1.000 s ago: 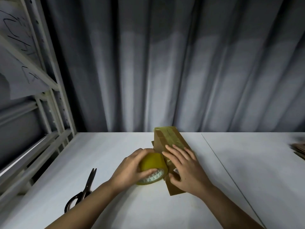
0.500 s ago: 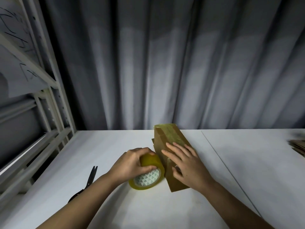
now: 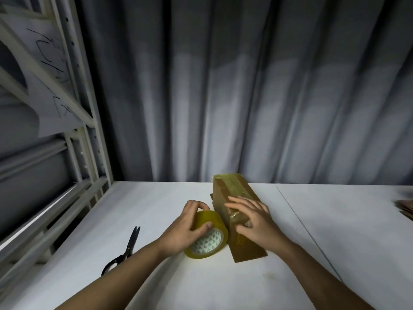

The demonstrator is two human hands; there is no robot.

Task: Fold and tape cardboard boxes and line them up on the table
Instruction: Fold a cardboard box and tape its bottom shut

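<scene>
Cardboard box (image 3: pixel 234 193), one; tape roll (image 3: pixel 209 234), one.

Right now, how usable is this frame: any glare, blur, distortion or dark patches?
Head view: wide-angle bending bows the shelf rack and table edge; light falls in a soft band across the curtain, its top dark; glare sheens the tape on the cardboard box; the whole frame is soft; left hand, tape roll and right hand remain readable.

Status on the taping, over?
Left hand grips tape roll. Right hand flat on cardboard box. Scissors lie aside, nothing blocking.
</scene>
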